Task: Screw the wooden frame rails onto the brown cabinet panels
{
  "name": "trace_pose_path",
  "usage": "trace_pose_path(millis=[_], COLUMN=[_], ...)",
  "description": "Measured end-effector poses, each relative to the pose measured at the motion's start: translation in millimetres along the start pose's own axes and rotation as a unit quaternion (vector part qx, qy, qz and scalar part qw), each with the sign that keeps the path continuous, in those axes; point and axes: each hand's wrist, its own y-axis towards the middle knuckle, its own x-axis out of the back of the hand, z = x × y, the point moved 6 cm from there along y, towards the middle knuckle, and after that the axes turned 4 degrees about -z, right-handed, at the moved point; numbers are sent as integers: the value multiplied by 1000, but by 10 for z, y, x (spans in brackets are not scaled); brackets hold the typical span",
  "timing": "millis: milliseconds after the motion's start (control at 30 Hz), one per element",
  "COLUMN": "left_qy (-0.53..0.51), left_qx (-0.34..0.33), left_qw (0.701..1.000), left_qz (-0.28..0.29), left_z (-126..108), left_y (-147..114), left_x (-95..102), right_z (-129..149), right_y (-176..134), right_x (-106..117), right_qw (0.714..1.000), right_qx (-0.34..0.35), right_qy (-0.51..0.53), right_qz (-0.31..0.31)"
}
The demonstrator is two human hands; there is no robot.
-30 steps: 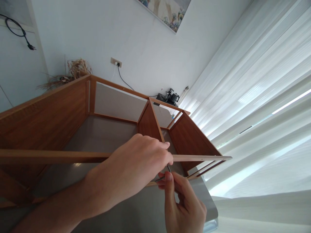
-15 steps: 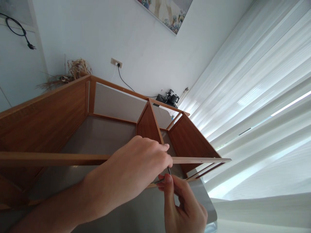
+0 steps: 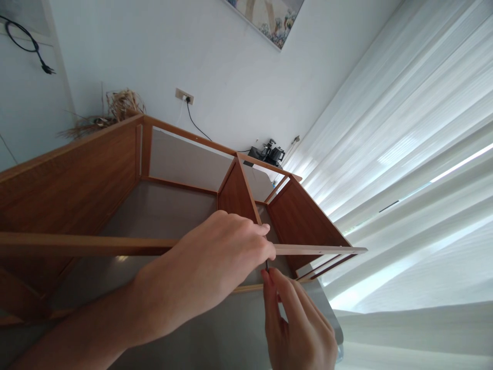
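Observation:
A wooden furniture frame (image 3: 304,218) with an inner divider panel (image 3: 236,190) lies on a grey tabletop (image 3: 185,334). My left hand (image 3: 227,249) reaches across its front rail (image 3: 96,242), fingers closed around it where the divider meets it. Just below and to the right, my right hand (image 3: 296,313) pinches a thin dark hex key (image 3: 267,265) between thumb and fingers. The key's upper end points up at the rail's underside beside my left fingertips. Most of the key is hidden by my fingers, as is the joint itself.
A black coffee maker (image 3: 275,153) stands beyond the frame, with a cord running to the wall outlet (image 3: 184,96). Dried plant stalks (image 3: 123,105) are behind the left corner. White curtains (image 3: 404,180) hang along the right side.
My right fingers have shifted around the hex key; its bent side arm, visible before, is now hidden. My left hand stays on the rail. The view has tilted slightly.

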Motion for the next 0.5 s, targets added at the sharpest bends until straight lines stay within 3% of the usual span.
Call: trace_pose_path(millis=[300,500], left_qy=[-6,-10], left_qx=[6,6], left_qw=[1000,1000], left_qz=[19,6], left_z=[31,28], left_y=[-16,-11], left_x=[-61,-61], right_z=[-163,-132], right_y=[19,46], right_x=[108,131], right_qw=[985,986], right_qx=[151,152], right_qy=[-32,2], right_qz=[82,61])
